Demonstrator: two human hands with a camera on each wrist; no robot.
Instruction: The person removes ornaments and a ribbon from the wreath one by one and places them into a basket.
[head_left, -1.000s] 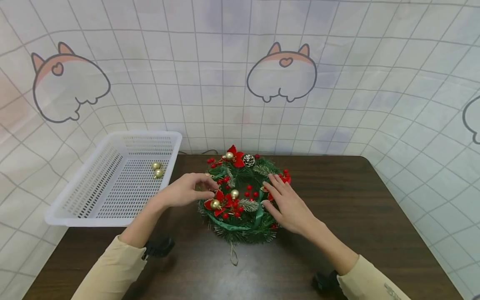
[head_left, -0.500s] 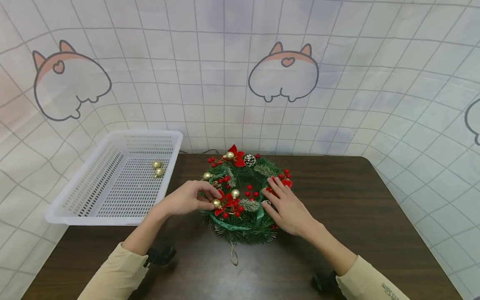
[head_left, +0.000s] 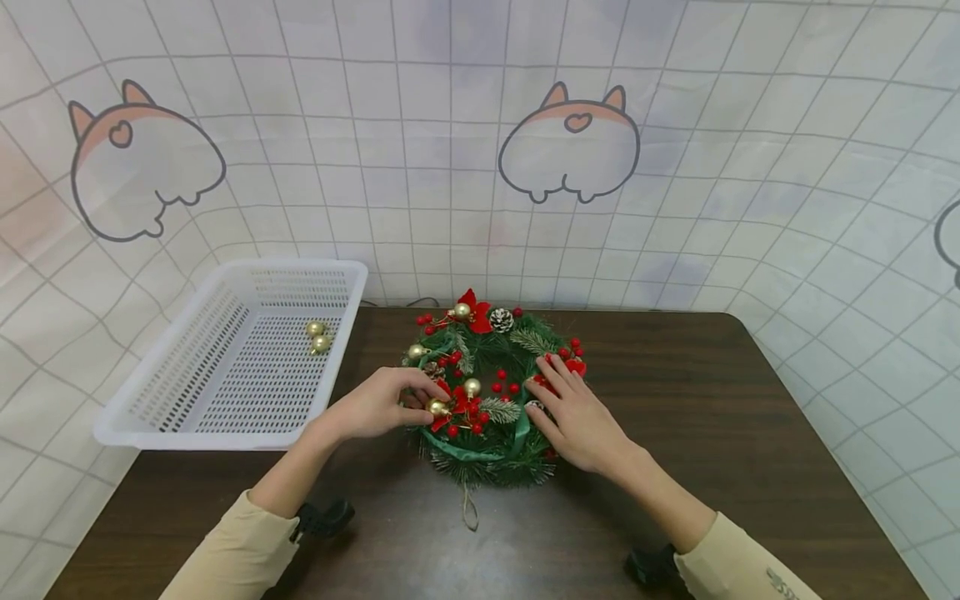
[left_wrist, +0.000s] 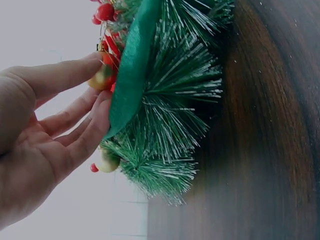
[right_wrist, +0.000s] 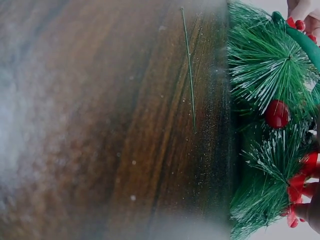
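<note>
- The wreath (head_left: 525, 473) lies flat on the table (head_left: 675, 400).
- At the wreath's near left, my left hand (head_left: 386, 402) pinches a gold ball (head_left: 437, 407) between thumb and fingers. I can't tell how firmly it is fastened; a hard tug might pull it off, and a loose pinch could let the smooth surface slip.
- A red flower (head_left: 459, 397) crowds the ball on the wreath, so a careless twist could bend its petals.
- My right hand (head_left: 577, 421) rests on the wreath's right side with fingers extended, gripping nothing I can see. Too light a touch may let the wreath turn; too much weight could crush the red petals (right_wrist: 296, 189) underneath.
- The green ribbon (head_left: 467, 453) runs along the wreath's near side, close enough to my left fingers to snag.
- A loose needle (right_wrist: 190, 75) lies on the table beside the wreath; rough rubbing might shed more.
- Left of the wreath, the white basket (head_left: 187, 440) holds two more balls (head_left: 320, 343); my left forearm passes near its corner and could bump it, setting them rolling.
</note>
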